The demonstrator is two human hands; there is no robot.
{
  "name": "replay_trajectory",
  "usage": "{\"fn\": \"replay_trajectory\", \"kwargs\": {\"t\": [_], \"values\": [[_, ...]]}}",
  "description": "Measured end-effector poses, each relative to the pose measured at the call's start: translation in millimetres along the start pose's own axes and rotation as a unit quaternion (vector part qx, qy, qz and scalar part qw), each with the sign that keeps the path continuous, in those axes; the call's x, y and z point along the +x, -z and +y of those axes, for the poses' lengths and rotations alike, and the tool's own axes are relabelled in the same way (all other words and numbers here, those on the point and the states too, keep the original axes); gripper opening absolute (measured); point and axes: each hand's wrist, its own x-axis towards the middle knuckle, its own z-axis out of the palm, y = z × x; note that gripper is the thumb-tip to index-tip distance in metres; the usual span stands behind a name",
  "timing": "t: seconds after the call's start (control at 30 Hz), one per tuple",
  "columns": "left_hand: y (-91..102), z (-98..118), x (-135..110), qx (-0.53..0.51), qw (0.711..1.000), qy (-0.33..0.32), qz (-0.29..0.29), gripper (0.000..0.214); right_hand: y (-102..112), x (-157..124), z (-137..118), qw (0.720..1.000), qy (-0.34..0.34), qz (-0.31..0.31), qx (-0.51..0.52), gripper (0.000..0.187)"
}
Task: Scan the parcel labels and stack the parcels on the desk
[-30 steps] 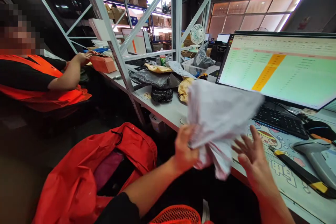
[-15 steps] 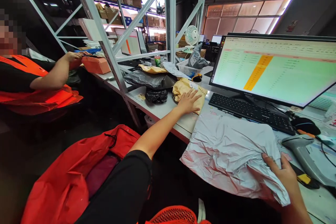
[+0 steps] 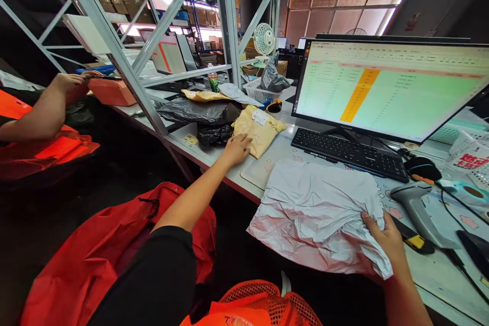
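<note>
Pressure from the right hand (image 3: pixel 384 234), grip clenching the white mailer bag (image 3: pixel 317 209), is pinning it where it overhangs the surface (image 3: pixel 439 270) edge, while the left hand (image 3: pixel 237 148), grip released, is resting on the yellow envelope (image 3: pixel 260 130).

Pale worktable (image 3: pixel 284 145), crumpled grey mailer (image 3: pixel 317 209), yellow mailer (image 3: pixel 260 130), black bags (image 3: pixel 198 112), keyboard (image 3: pixel 344 152), monitor (image 3: pixel 385 89), scanner (image 3: pixel 416 209)

Grey steel racking (image 3: pixel 114 56), backlit window (image 3: pixel 344 7), dim room

The grey mailer bag (image 3: pixel 317 209), held up before, now lies flat — left hand (image 3: pixel 237 148) moved to the yellow envelope (image 3: pixel 260 130).
</note>
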Motion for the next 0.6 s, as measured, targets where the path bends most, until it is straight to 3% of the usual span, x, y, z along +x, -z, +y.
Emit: {"fn": "replay_trajectory", "kwargs": {"t": [0.1,0.23,0.37,0.5,0.6], "values": [[4.1,25.3,-39.3,-0.034,0.996,-0.082,-0.010,0.063,-0.4,2.7,3.6,1.000,-0.007,-0.007,0.007,0.082],[15.5,63.4,-100.4,-0.069,0.970,-0.222,-0.076,0.091,-0.1,5.5,4.0,1.000,0.000,-0.011,0.019,0.079],[13.2,88.5,-124.8,-0.074,0.943,-0.297,-0.129,0.102,-0.3,6.8,-4.6,0.998,-0.018,-0.021,0.048,0.073],[-7.3,97.1,-118.2,-0.133,0.922,-0.347,-0.108,0.075,8.2,1.0,-14.1,0.980,-0.071,-0.098,0.160,0.067],[-8.5,98.0,-111.4,-0.270,0.915,-0.300,-0.016,0.042,30.3,-7.7,-20.9,0.975,-0.054,-0.135,0.167,0.060]]}}
